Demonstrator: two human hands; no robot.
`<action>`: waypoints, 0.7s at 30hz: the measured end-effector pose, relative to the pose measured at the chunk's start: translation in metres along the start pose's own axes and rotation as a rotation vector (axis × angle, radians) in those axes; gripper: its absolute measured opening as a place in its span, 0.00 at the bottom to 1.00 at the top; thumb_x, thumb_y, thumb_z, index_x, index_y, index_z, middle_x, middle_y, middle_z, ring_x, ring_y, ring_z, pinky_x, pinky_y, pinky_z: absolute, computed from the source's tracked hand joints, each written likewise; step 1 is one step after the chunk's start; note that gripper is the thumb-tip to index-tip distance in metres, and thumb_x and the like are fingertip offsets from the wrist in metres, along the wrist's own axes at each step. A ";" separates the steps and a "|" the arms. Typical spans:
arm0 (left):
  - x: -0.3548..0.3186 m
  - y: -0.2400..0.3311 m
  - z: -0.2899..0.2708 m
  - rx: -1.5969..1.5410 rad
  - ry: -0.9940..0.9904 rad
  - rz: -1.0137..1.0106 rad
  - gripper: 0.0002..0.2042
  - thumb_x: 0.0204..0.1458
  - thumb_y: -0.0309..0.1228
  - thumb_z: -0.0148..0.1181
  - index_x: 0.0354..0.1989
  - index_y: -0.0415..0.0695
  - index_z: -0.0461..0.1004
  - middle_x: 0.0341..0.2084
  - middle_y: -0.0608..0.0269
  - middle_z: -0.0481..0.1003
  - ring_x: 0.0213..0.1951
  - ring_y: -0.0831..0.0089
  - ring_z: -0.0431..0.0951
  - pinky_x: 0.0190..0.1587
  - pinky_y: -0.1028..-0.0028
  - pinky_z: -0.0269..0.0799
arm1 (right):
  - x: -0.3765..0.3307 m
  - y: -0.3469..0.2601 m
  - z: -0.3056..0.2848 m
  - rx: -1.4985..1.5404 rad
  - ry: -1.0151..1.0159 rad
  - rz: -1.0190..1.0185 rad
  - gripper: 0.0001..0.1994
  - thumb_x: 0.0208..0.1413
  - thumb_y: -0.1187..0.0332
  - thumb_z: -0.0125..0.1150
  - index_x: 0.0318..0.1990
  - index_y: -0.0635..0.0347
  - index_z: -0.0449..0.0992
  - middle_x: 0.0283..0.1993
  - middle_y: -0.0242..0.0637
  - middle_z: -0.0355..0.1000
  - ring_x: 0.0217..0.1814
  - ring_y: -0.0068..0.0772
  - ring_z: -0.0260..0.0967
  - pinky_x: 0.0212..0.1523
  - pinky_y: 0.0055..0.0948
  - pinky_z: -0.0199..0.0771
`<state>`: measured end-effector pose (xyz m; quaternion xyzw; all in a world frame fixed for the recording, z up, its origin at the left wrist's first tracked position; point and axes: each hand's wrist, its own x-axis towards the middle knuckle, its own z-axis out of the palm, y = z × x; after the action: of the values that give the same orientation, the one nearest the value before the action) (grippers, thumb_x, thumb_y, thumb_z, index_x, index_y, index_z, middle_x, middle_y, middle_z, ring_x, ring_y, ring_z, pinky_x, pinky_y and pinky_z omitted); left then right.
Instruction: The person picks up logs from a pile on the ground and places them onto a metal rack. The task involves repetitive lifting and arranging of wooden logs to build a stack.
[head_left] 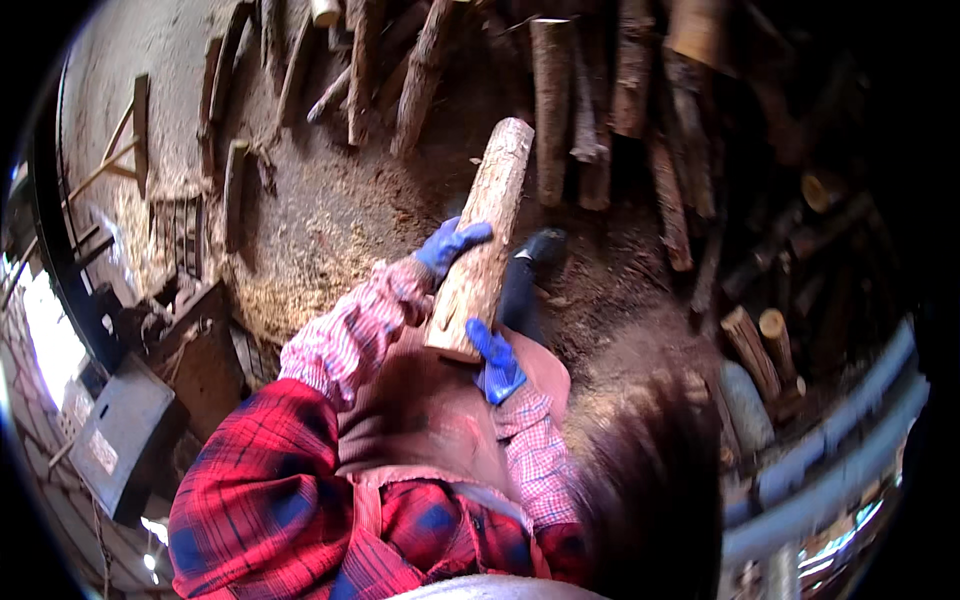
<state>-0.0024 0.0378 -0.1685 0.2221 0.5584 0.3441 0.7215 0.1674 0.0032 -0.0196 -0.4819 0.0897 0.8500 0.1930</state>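
Observation:
A thick bark-covered log (488,215) slants across the middle, its far end leaning up and to the right. My left hand (453,247), in a blue glove, wraps round its left side about halfway along. Close to the log's near end, my right hand (496,368), also gloved in blue, grips the lower right edge with the thumb on the bark. The near end hangs over my reddish-brown apron (410,400). Some of the fingers of both hands are hidden beneath the log.
Several logs, one of them upright-looking (552,110), stand along the far side. Wood chips (320,215) litter the dirt floor. A grey metal box (120,435) is at the left, cut logs (750,350) and pale blue pipe-like pieces (840,430) at the right. Dark blurred hair (660,470) covers the lower right.

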 end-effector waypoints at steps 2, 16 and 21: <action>-0.050 0.091 0.060 -0.175 -0.004 -0.131 0.27 0.48 0.38 0.65 0.55 0.40 0.65 0.38 0.58 0.74 0.43 0.71 0.73 0.46 0.70 0.72 | -0.081 -0.030 0.037 -0.208 -0.124 -0.197 0.29 0.56 0.61 0.60 0.62 0.64 0.60 0.56 0.40 0.67 0.57 0.33 0.66 0.58 0.32 0.66; -0.290 0.257 0.375 0.127 -0.652 0.789 0.36 0.50 0.36 0.64 0.65 0.37 0.52 0.55 0.52 0.66 0.58 0.65 0.65 0.59 0.68 0.61 | -0.422 -0.012 -0.013 -0.285 0.119 -1.444 0.39 0.48 0.66 0.67 0.67 0.55 0.52 0.57 0.41 0.65 0.58 0.38 0.64 0.60 0.36 0.66; -0.352 0.210 0.423 0.334 -0.681 0.906 0.34 0.48 0.36 0.67 0.61 0.39 0.58 0.53 0.50 0.69 0.57 0.64 0.69 0.59 0.67 0.62 | -0.616 -0.030 -0.071 -0.948 0.779 -1.861 0.44 0.44 0.67 0.69 0.68 0.55 0.48 0.60 0.42 0.62 0.59 0.39 0.62 0.60 0.37 0.65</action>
<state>0.3017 -0.0576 0.3264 0.6470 0.1912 0.4349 0.5964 0.5194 -0.1427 0.4699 -0.6198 -0.5857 0.1128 0.5100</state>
